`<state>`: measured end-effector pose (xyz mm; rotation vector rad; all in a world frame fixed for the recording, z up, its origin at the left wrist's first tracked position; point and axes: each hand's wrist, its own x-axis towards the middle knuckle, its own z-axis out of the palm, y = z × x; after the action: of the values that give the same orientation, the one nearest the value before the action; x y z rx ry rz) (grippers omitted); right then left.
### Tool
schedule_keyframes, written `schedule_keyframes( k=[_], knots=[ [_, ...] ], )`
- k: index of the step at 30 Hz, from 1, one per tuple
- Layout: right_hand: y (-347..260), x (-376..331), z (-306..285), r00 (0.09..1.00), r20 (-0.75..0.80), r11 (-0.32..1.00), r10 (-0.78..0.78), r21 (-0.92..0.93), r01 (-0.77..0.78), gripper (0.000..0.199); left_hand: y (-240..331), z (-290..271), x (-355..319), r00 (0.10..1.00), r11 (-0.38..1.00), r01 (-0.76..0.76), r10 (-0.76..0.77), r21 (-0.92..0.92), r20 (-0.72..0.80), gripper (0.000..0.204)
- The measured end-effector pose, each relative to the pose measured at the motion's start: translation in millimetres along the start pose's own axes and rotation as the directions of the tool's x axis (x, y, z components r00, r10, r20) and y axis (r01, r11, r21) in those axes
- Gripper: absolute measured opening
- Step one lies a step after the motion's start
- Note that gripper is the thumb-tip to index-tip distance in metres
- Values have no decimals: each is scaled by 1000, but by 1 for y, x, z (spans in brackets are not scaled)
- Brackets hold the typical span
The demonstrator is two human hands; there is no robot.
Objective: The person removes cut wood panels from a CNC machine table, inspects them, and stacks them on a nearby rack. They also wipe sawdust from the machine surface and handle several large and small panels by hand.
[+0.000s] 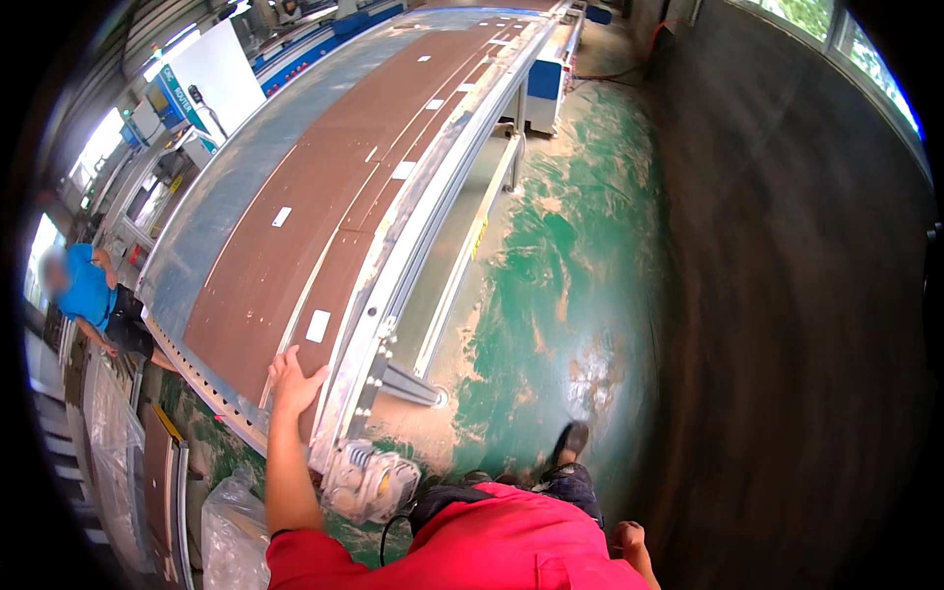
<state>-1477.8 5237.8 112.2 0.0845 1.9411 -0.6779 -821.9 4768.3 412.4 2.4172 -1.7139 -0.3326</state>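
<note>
My left hand (pixel 295 382) is on the near end of a narrow brown board strip (pixel 339 261), its fingers spread and nothing seen in its grasp. A white label (pixel 318 325) is stuck on the strip just beyond the fingertips. Beside it lies a wide brown panel (pixel 265 256), cut by thin pale lines and carrying more small white labels. Both rest on a long grey machine table (pixel 187 246). Down at my right side hangs my right hand (pixel 630 537), away from the table; its fingers are too hidden to read.
A metal rail (pixel 418 231) edges the table's right side, with a dusty motor (pixel 369 480) at its near corner. Sawdust streaks the green floor (pixel 560 285); a dark wall (pixel 787 295) stands right. Across the table is a person in blue (pixel 90 285). Boards (pixel 162 492) lean at lower left.
</note>
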Motion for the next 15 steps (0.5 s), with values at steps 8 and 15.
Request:
schedule_keyframes(
  k=[8,15],
  knots=[
    [-249,187,-22,969,117,971,-216,129,201,9,34,5,5,971,996,-44,26,-72,-236,82],
    [-565,248,46,839,232,853,-493,-61,518,13,115,-67,-23,922,970,41,56,241,-384,74]
  ],
)
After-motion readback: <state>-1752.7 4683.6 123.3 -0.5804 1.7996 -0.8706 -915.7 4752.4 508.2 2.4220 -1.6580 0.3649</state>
